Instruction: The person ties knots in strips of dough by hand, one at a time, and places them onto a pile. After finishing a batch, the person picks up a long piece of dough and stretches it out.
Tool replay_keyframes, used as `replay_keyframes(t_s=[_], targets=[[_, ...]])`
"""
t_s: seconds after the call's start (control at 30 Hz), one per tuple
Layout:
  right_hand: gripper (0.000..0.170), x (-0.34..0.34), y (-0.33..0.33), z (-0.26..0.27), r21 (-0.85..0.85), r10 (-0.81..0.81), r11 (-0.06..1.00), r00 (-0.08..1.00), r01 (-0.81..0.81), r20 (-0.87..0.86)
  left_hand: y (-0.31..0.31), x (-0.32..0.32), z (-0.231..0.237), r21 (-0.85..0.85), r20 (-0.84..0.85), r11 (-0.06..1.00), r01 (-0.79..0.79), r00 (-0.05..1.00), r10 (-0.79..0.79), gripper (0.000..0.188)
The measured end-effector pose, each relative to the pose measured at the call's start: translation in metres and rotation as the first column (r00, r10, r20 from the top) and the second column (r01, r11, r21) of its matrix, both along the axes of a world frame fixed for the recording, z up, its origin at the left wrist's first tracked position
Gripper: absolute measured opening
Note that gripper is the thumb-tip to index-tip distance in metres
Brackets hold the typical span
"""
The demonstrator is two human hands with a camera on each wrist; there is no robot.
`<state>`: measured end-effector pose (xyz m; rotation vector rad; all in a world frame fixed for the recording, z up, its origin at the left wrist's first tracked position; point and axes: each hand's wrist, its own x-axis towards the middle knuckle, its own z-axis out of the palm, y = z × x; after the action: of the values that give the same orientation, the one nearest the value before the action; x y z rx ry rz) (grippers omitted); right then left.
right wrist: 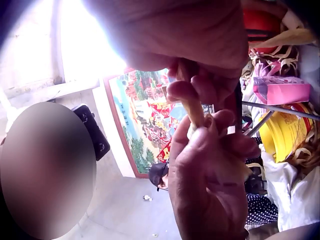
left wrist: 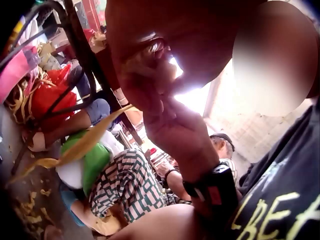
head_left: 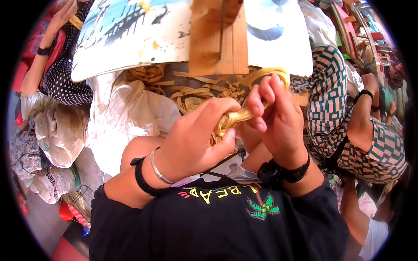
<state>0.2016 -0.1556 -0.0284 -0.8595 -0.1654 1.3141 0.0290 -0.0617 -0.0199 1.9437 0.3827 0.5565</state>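
Between the two hands runs a long, soft, yellow strip (head_left: 244,115), wound into a small knotted bundle (head_left: 226,122) at its left end. My left hand (head_left: 191,135) pinches this bundle between thumb and curled fingers. The right hand (head_left: 283,119) grips the strip a little further along, and a loop of it arches over the back of the fingertips. In the right wrist view the strip (right wrist: 196,114) stretches taut-looking between both hands' fingertips. A loose tail (left wrist: 87,142) hangs down in the left wrist view.
More yellow strips (head_left: 196,93) lie heaped beyond the hands, under a wooden stand (head_left: 235,56) on a painted board (head_left: 130,35). A white plastic bag (head_left: 117,117) is left of them. A person in patterned trousers (head_left: 328,87) sits at right; another person's arm (head_left: 39,65) shows upper left.
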Motion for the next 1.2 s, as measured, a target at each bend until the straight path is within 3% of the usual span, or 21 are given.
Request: replay_keyframes(t_s=[0.1, 0.2, 0.3, 0.4, 0.5, 0.53, 0.6, 0.63, 0.7, 0.73, 0.77, 0.8, 0.87, 0.9, 0.93, 0.97, 1.0, 1.03, 1.1, 1.13, 1.2], targets=[[0.038, -0.002, 0.001, 0.008, -0.003, 0.032, 0.999, 0.999, -0.032, 0.041, 0.006, -0.007, 0.000, 0.001, -0.015, 0.997, 0.079, 0.997, -0.079, 0.038], [0.038, -0.004, 0.007, 0.017, -0.028, 0.077, 0.997, 0.996, -0.076, 0.035, 0.001, 0.000, 0.005, -0.074, 0.144, 0.997, 0.010, 0.990, 0.000, 0.032], [0.039, -0.004, 0.008, 0.018, -0.028, 0.011, 1.000, 0.999, -0.010, 0.031, 0.009, -0.008, -0.002, -0.031, 0.120, 0.998, 0.054, 0.992, -0.049, 0.023], [0.040, 0.007, 0.006, 0.005, 0.033, -0.183, 0.982, 0.983, 0.184, -0.030, 0.010, -0.022, 0.001, -0.244, 0.035, 0.970, -0.018, 0.999, 0.027, 0.016], [0.039, 0.002, 0.003, 0.021, 0.029, -0.182, 0.983, 0.983, 0.181, 0.019, 0.020, -0.031, 0.007, -0.308, 0.084, 0.946, -0.098, 0.988, 0.130, 0.013], [0.039, -0.001, 0.005, 0.025, -0.031, -0.161, 0.987, 0.987, 0.161, -0.016, 0.020, -0.032, 0.017, -0.264, 0.036, 0.948, -0.175, 0.981, 0.191, 0.013], [0.035, -0.003, 0.005, 0.024, -0.096, -0.007, 0.995, 1.000, 0.005, -0.019, 0.039, -0.028, 0.011, -0.001, 0.208, 0.996, -0.093, 0.974, 0.091, 0.016], [0.035, -0.001, 0.004, 0.019, -0.122, 0.133, 0.984, 0.991, -0.132, -0.003, 0.033, -0.027, 0.012, -0.168, 0.268, 0.985, -0.026, 0.961, 0.071, 0.026], [0.039, 0.007, -0.001, 0.028, -0.330, 0.564, 0.803, 0.812, -0.497, 0.149, 0.023, -0.024, 0.014, -0.477, 0.397, 0.870, 0.125, 0.914, 0.087, 0.044], [0.043, 0.014, -0.001, 0.027, -0.444, 0.761, 0.647, 0.563, -0.620, 0.322, 0.018, -0.026, 0.024, -0.590, 0.286, 0.804, 0.078, 0.951, 0.118, 0.047], [0.040, 0.020, -0.003, 0.030, -0.558, 0.833, 0.545, 0.328, -0.625, 0.446, 0.016, -0.025, 0.031, -0.690, 0.169, 0.723, 0.022, 0.977, 0.131, 0.051], [0.037, 0.022, -0.003, 0.037, -0.435, 0.740, 0.671, 0.504, -0.601, 0.445, 0.018, -0.024, 0.018, -0.597, 0.201, 0.800, 0.054, 0.976, 0.084, 0.054], [0.048, 0.013, -0.001, 0.057, -0.193, 0.481, 0.872, 0.716, -0.450, 0.506, 0.017, -0.020, 0.009, -0.516, 0.124, 0.854, 0.065, 0.992, -0.001, 0.053], [0.048, 0.006, 0.004, 0.063, -0.112, 0.381, 0.910, 0.701, -0.399, 0.602, 0.015, -0.017, 0.003, -0.505, 0.124, 0.858, 0.095, 0.992, -0.036, 0.052], [0.049, -0.001, 0.008, 0.064, -0.059, 0.277, 0.934, 0.606, -0.353, 0.746, 0.014, -0.011, -0.004, -0.372, 0.234, 0.917, 0.144, 0.971, -0.057, 0.046], [0.050, -0.010, 0.016, 0.066, -0.029, 0.174, 0.948, 0.440, -0.316, 0.881, 0.015, -0.006, -0.002, -0.333, 0.333, 0.926, 0.177, 0.941, -0.060, 0.044], [0.051, -0.014, 0.020, 0.063, 0.005, 0.093, 0.964, 0.353, -0.266, 0.931, 0.015, -0.003, 0.005, -0.257, 0.232, 0.966, 0.016, 0.972, 0.046, 0.040], [0.044, -0.014, 0.023, 0.050, 0.102, -0.015, 0.969, 0.360, -0.224, 0.933, 0.017, -0.002, 0.013, -0.163, 0.141, 0.976, -0.142, 0.976, 0.165, 0.036], [0.029, -0.004, 0.029, 0.025, 0.236, -0.132, 0.964, 0.551, -0.123, 0.824, 0.035, -0.006, 0.018, -0.019, 0.042, 0.991, -0.134, 0.990, 0.134, 0.025], [0.022, 0.000, 0.033, 0.023, 0.253, -0.158, 0.965, 0.611, -0.072, 0.776, 0.036, -0.003, 0.025, -0.062, 0.023, 0.963, -0.262, 0.964, 0.264, 0.020], [0.020, 0.006, 0.043, 0.028, 0.260, -0.216, 0.965, 0.681, 0.039, 0.699, 0.051, 0.004, 0.027, 0.038, 0.089, 0.947, -0.319, 0.945, 0.314, 0.016]])
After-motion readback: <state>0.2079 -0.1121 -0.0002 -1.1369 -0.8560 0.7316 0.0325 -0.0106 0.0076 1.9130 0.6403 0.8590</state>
